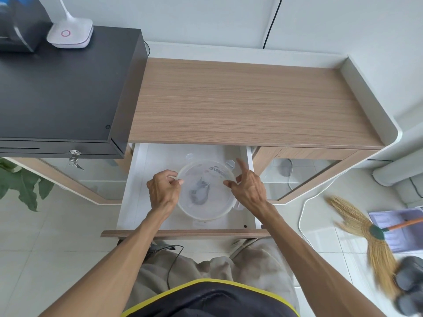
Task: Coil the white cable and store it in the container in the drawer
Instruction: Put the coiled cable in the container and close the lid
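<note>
A round translucent container sits in the open white drawer under the wooden desk. A translucent lid lies over it, held at both sides. My left hand pinches the lid's left rim. My right hand grips its right rim, index finger raised. Through the lid a grey and whitish shape shows inside the container; I cannot tell whether it is the cable.
The wooden desk top spreads above the drawer. A black cash box with a key stands at left, a white lamp base on it. On the floor at right lie a broom and a white cord.
</note>
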